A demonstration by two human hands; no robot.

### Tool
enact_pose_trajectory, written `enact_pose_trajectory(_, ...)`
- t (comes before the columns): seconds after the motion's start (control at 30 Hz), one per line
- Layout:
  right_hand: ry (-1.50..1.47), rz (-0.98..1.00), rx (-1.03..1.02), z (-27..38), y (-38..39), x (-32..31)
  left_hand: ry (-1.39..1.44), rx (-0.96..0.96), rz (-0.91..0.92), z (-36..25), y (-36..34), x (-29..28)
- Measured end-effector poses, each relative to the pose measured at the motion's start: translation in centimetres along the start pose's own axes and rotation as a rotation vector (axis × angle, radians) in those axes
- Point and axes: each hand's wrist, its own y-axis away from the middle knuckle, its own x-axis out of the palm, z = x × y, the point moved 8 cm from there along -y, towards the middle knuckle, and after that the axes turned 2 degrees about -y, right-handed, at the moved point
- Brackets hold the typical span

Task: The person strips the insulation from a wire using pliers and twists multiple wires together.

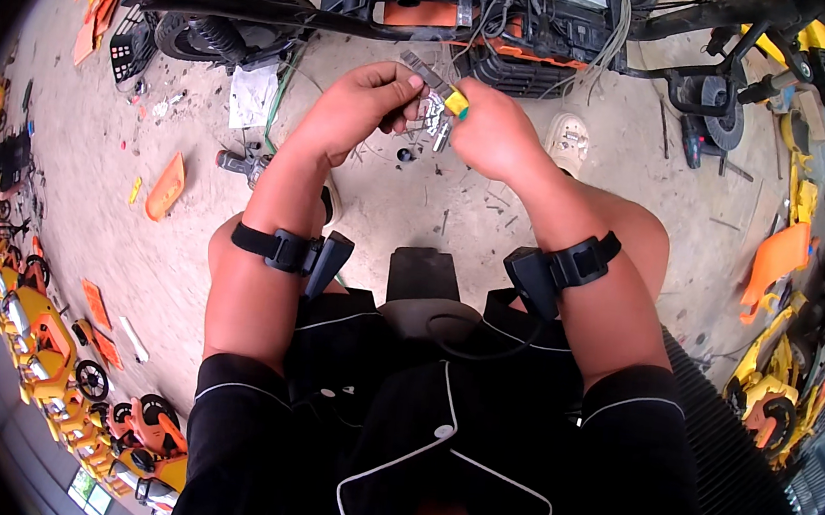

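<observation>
Near the top middle, in front of the vehicle frame, my two hands work close together. My right hand (pixel 498 131) is closed round the yellow and green handle of a hand tool (pixel 456 100); its grey metal end points up and left. My left hand (pixel 363 107) is closed, its thumb and fingers bent together beside that grey end. What the left fingertips hold, if anything, is hidden. Small silver metal pieces (pixel 434 119) show between the hands; I cannot tell whether they are held or lie below.
A black vehicle frame (pixel 287 15) with loose cables (pixel 612 37) spans the far side. A cordless power tool (pixel 241 165) lies left of my left forearm, and another (pixel 692 141) lies at right. An orange panel (pixel 168 187) and white paper (pixel 253 97) lie on the littered floor.
</observation>
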Motion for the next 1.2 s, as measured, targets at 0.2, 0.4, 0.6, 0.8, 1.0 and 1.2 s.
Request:
enact_pose_trajectory(0.2,-0.234,-0.211,0.069,-2.3,-1.3,-4.3,0.001,0.015,-0.068,-0.5,0.2,-0.4)
enact_pose_trajectory(0.4,-0.319,-0.349,0.096,-5.8,-1.1,-8.1,-0.079,-0.012,-0.047,0.1,0.5,-1.9)
enact_pose_trajectory(0.6,-0.216,-0.357,0.102,-6.2,-1.0,-8.5,-0.392,-0.046,-0.429,3.4,0.6,-8.5)
enact_pose_trajectory(0.8,-0.108,-0.188,0.018,-3.9,-1.4,-4.5,-0.478,0.323,-0.429,-1.4,0.5,-3.7)
enact_pose_trajectory(1.0,-0.076,-0.051,0.013,-1.5,-1.7,-1.4,-0.108,0.209,-0.157,-1.2,-0.8,-0.1)
enact_pose_trajectory(1.2,-0.069,-0.05,-0.005,-0.4,-2.2,-0.5,-0.117,0.205,-0.212,-1.6,-0.8,-0.6)
